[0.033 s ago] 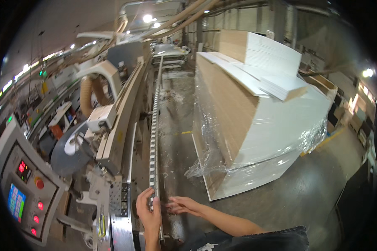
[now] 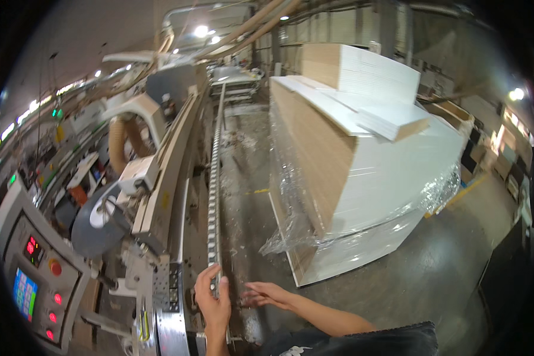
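A long, narrow conveyor track [image 2: 213,207] with pale, evenly spaced segments runs away from me along the machine's side. At its near end is my left hand [image 2: 213,302], with bent fingers and the thumb held apart, at or just above the track; contact is hard to judge. Nothing shows in its grasp. Just to the right, over the floor, hovers my right hand [image 2: 270,295], its fingers loosely spread, somewhat blurred, and holding nothing. The machine [image 2: 166,202] left of the track carries a dark disc [image 2: 98,228] and a beige hose [image 2: 118,148].
A tall stack of white-faced boards [image 2: 391,178], partly wrapped in clear film [image 2: 291,219], stands close on the right. A control panel [image 2: 41,279] with a screen and red lit buttons fills the lower left. Yellow tape [image 2: 451,202] marks the grey floor.
My right hand has drawn slightly away from the track, widening the gap between my hands. The left hand stays near the same spot on the track. The view has shifted a little.
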{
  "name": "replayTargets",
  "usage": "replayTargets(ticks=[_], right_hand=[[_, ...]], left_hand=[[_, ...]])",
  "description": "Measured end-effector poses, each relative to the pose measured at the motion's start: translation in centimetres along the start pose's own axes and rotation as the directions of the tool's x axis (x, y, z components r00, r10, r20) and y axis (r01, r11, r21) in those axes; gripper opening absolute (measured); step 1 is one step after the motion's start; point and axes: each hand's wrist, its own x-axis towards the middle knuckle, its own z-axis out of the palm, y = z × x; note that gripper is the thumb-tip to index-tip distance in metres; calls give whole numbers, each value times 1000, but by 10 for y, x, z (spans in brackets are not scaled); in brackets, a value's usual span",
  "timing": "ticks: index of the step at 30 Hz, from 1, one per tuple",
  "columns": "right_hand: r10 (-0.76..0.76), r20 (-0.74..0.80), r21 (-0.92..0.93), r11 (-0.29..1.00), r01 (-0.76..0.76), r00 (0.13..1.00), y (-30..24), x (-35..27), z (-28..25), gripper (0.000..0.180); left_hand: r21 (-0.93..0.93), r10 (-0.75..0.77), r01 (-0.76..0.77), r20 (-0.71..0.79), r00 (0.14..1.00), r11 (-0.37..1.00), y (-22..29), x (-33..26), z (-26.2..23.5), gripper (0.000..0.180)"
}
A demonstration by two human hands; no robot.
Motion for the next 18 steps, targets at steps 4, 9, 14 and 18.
replayTargets(ticks=[4,9,14,18], right_hand=[[-99,-127,89,990,110,987,18,-71,-80,54],[-240,-409,208,915,346,880,25,-201,-172,51],[-339,-490,265,820,508,803,55,-263,-227,52],[-332,-600,241,792,560,728,62,-307,-248,55]], left_hand=[[-31,209,-206,104,973,978,70,37,69,32],[-228,539,-497,193,820,837,193,70,219,49],[-158,707,-690,104,700,706,282,125,329,62],[16,719,-721,52,693,693,323,158,397,62]])
